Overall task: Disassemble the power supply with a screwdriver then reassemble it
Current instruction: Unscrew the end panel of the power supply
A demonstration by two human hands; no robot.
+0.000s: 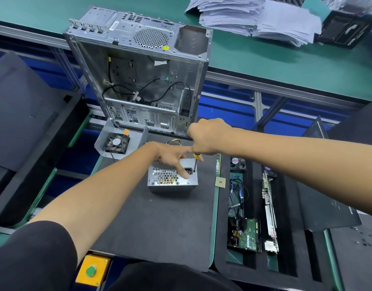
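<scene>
Power supply (pixel 172 179), a grey metal box with a honeycomb vent grille facing up, sits on the dark mat of the surface (pixel 159 223), straight ahead of the person and just in front of the opened computer case (pixel 138 76). Both hands meet over its far right corner. The left hand (pixel 172 157) lies across the top with fingers extended, its thumb pressing down beside the black mains socket, so it steadies the box rather than gripping it. The right hand (pixel 206 137) is curled into a fist around the handle of the screwdriver (pixel 195 163), whose yellow collar shows just below the fist. The shaft stands nearly upright, tip down on the top face at the right edge, just beside the socket. Whether the tip sits in a screw head is too small to tell.

The relation that matters is this vertical line: the tool's axis runs straight down into the box's upper face, with the right hand directly above and the left hand immediately to its left, touching the box. My judgement is that a screw at this corner is being worked, and that the turn needs the shaft kept upright while the left hand stops the box from twisting. A removed fan bracket (pixel 117 143) lies to the left of the box, well apart from the hands.
</scene>
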